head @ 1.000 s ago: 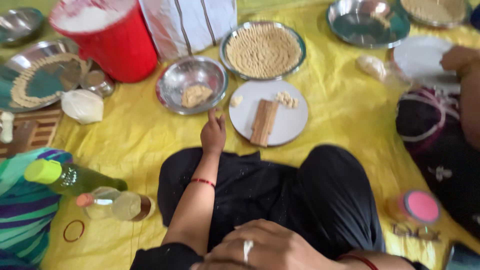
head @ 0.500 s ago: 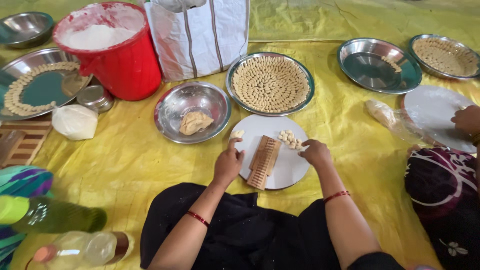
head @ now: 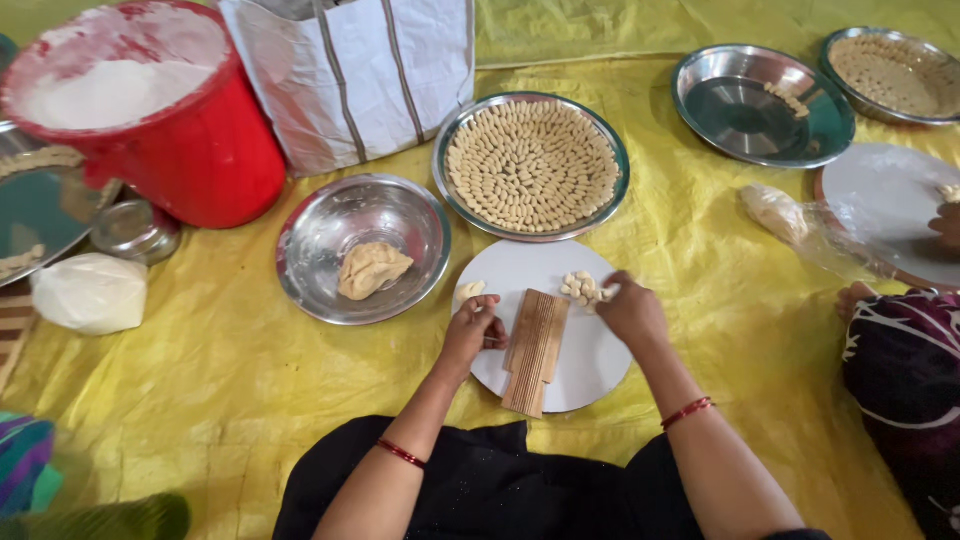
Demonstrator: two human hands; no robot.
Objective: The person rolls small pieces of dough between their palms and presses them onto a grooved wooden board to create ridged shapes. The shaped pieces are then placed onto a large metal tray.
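A round white board (head: pixel 590 355) lies on the yellow sheet before me, with a ridged wooden paddle (head: pixel 536 349) on it. My left hand (head: pixel 474 331) rests at the paddle's left edge, fingers curled against it. My right hand (head: pixel 628 309) touches a small pile of shaped dough pieces (head: pixel 580 288) on the board's far side; whether it pinches one is unclear. A small dough bit (head: pixel 471 290) lies near the board's left rim. Beyond the board stands a steel plate (head: pixel 455 195) filled with several rows of shaped pieces.
A steel bowl (head: pixel 310 230) with a dough lump (head: pixel 370 269) sits left of the board. A red bucket of flour (head: pixel 190 150) and a white striped bag (head: pixel 360 80) stand behind. More steel plates (head: pixel 700 90) lie at right, where another person's hand (head: pixel 946 226) works.
The view has tilted down and steadied. Both my hands have come onto the white board, the left at the paddle, the right at the dough pieces.
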